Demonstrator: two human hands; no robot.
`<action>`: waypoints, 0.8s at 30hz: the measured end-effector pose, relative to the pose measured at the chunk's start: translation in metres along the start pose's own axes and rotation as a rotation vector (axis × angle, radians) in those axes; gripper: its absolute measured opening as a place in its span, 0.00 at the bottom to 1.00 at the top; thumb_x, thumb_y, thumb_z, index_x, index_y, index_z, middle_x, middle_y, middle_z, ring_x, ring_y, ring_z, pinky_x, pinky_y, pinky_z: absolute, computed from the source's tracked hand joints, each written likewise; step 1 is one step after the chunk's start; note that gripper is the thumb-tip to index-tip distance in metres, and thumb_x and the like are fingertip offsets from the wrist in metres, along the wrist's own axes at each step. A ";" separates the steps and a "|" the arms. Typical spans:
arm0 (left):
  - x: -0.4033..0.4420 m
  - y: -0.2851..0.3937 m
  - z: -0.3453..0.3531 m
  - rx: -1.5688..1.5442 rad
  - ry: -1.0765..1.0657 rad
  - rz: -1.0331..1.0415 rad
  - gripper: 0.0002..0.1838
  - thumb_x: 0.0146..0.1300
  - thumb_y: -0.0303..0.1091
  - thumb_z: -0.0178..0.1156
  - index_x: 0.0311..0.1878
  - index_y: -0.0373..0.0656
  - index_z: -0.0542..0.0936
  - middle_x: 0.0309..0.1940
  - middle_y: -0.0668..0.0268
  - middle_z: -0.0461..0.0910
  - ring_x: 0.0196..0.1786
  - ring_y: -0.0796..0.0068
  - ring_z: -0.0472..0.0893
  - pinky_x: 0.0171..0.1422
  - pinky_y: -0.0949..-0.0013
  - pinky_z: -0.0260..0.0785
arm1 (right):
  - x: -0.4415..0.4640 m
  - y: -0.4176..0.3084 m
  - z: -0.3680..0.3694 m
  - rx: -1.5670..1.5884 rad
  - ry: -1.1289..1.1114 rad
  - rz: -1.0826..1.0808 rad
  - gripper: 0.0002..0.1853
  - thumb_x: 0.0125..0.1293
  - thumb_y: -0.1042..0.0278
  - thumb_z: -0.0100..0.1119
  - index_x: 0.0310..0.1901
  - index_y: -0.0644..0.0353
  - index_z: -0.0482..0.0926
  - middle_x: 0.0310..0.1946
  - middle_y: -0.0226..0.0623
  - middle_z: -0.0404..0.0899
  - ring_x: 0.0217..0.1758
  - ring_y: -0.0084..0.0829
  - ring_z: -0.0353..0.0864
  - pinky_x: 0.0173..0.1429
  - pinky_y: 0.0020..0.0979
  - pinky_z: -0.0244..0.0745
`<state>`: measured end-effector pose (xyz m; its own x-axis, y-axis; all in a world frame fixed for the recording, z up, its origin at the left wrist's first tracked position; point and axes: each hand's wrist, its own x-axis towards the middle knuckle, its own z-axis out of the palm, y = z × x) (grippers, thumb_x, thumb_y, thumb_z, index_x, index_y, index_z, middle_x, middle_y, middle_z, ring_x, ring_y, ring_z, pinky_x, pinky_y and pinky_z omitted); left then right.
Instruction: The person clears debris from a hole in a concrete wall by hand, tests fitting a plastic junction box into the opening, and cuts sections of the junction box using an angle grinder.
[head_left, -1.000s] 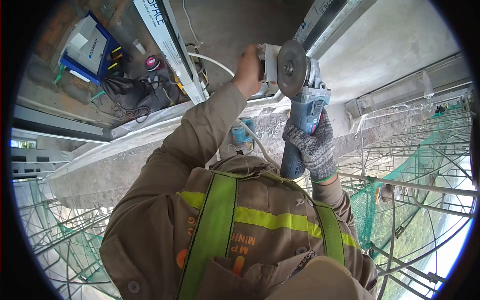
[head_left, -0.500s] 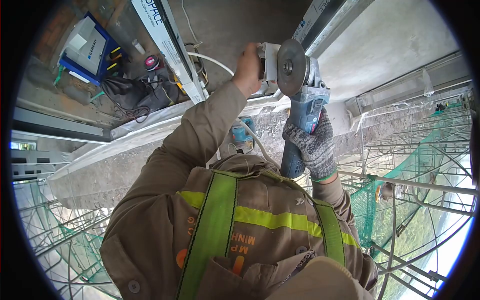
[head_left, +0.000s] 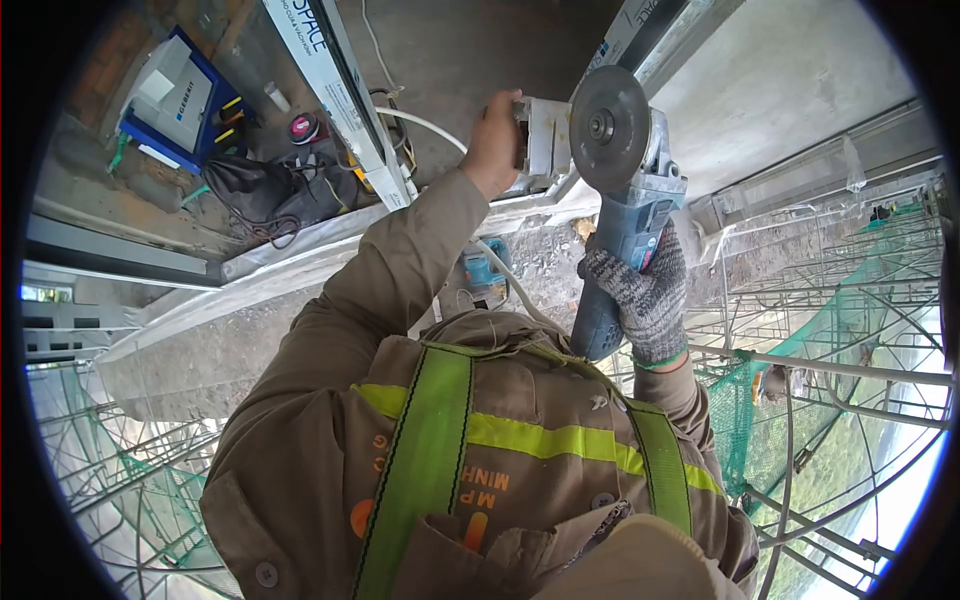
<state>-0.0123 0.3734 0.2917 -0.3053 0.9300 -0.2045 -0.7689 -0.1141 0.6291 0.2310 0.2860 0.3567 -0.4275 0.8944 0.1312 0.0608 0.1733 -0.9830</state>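
Note:
My bare left hand (head_left: 492,147) is closed around a short white profile piece (head_left: 547,137) with a hollow end, held up in front of me. My right hand (head_left: 648,305), in a grey knitted glove, grips the body of a blue angle grinder (head_left: 630,232), its head pointing up and away from me. The grinder's flat disc (head_left: 610,130) faces me, beside the right end of the piece. A narrow gap seems to lie between them, though the disc's edge partly overlaps the view there. Whether the disc is spinning cannot be made out.
Film-wrapped frame uprights (head_left: 322,85) stand ahead. A blue-and-white Geberit box (head_left: 185,100), a dark bag (head_left: 250,180) and a pink respirator filter (head_left: 303,127) lie left. A blue power tool (head_left: 486,265) sits below on the rubble-strewn ledge. Scaffolding and green netting (head_left: 735,405) stand right.
My right hand and the grinder have shifted right and slightly up, off the white piece's end. My left hand has barely moved, and more of the piece now shows.

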 end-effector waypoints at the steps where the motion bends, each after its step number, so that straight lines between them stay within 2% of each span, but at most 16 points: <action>1: 0.000 -0.001 0.000 0.002 -0.018 0.004 0.18 0.73 0.47 0.52 0.48 0.40 0.77 0.35 0.59 0.82 0.39 0.61 0.86 0.47 0.55 0.80 | 0.000 0.000 0.000 -0.003 -0.004 0.001 0.25 0.59 0.79 0.71 0.58 0.65 0.74 0.41 0.42 0.86 0.38 0.35 0.89 0.44 0.36 0.86; 3: 0.001 -0.003 -0.001 0.007 -0.037 0.009 0.18 0.72 0.48 0.53 0.47 0.41 0.77 0.32 0.60 0.82 0.36 0.62 0.86 0.43 0.56 0.81 | 0.001 0.000 0.001 -0.009 -0.004 0.003 0.24 0.59 0.79 0.71 0.57 0.65 0.74 0.41 0.43 0.86 0.38 0.35 0.89 0.44 0.36 0.86; 6: 0.000 -0.004 -0.004 0.014 -0.074 -0.058 0.20 0.73 0.48 0.53 0.50 0.38 0.79 0.42 0.56 0.84 0.43 0.59 0.86 0.54 0.54 0.80 | 0.001 0.000 0.002 -0.019 0.003 0.005 0.24 0.60 0.79 0.71 0.57 0.65 0.74 0.41 0.43 0.86 0.38 0.35 0.89 0.44 0.36 0.86; 7: 0.000 -0.004 -0.003 0.014 -0.075 -0.056 0.20 0.73 0.48 0.53 0.50 0.38 0.79 0.42 0.56 0.84 0.43 0.59 0.86 0.54 0.54 0.80 | 0.001 0.001 0.002 -0.027 0.003 0.008 0.24 0.60 0.79 0.71 0.57 0.65 0.74 0.40 0.43 0.85 0.38 0.35 0.89 0.44 0.36 0.86; 11: -0.006 -0.005 0.006 0.006 -0.052 -0.025 0.20 0.74 0.47 0.52 0.50 0.38 0.79 0.41 0.56 0.84 0.42 0.60 0.86 0.53 0.55 0.80 | 0.001 0.004 0.000 -0.042 0.004 0.013 0.24 0.60 0.78 0.71 0.57 0.65 0.74 0.40 0.42 0.85 0.38 0.34 0.89 0.44 0.36 0.86; 14: -0.013 -0.002 0.013 -0.012 -0.043 -0.014 0.18 0.74 0.48 0.52 0.44 0.40 0.77 0.32 0.59 0.82 0.33 0.63 0.85 0.42 0.57 0.81 | 0.001 0.005 0.002 -0.034 0.004 0.007 0.24 0.60 0.78 0.71 0.57 0.65 0.73 0.40 0.42 0.85 0.38 0.34 0.89 0.44 0.36 0.86; 24: -0.008 -0.007 0.009 0.026 -0.057 0.022 0.18 0.73 0.47 0.52 0.44 0.39 0.78 0.33 0.58 0.83 0.34 0.63 0.85 0.42 0.58 0.81 | 0.000 0.006 0.004 -0.075 0.017 -0.011 0.26 0.60 0.79 0.71 0.59 0.64 0.72 0.41 0.42 0.85 0.39 0.35 0.89 0.45 0.36 0.87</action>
<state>0.0005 0.3695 0.2954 -0.2893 0.9457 -0.1481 -0.7475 -0.1266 0.6521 0.2282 0.2851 0.3504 -0.4136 0.8989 0.1445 0.1239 0.2128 -0.9692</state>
